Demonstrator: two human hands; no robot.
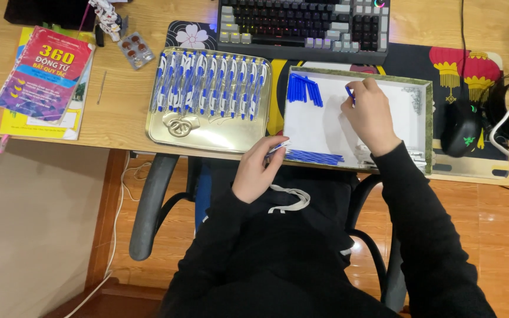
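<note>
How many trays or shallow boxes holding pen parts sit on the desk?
2. A gold metal tray with a row of blue-and-white pens sits left of centre; a white green-rimmed box with blue pen parts sits right of it, under the right hand.

Upper left of frame: red/purple book cover w/ yellow lettering, rectangular, tilted, lying on a yellow booklet at worktop edge. Top centre-left: small silver blister pack w/ brown round tablets, tilted, just right of the book. Centre: gold rectangular tin lid w/ embossed emblem lower left. Right of centre: white box lid, green patterned rim. No screens in view.
</note>
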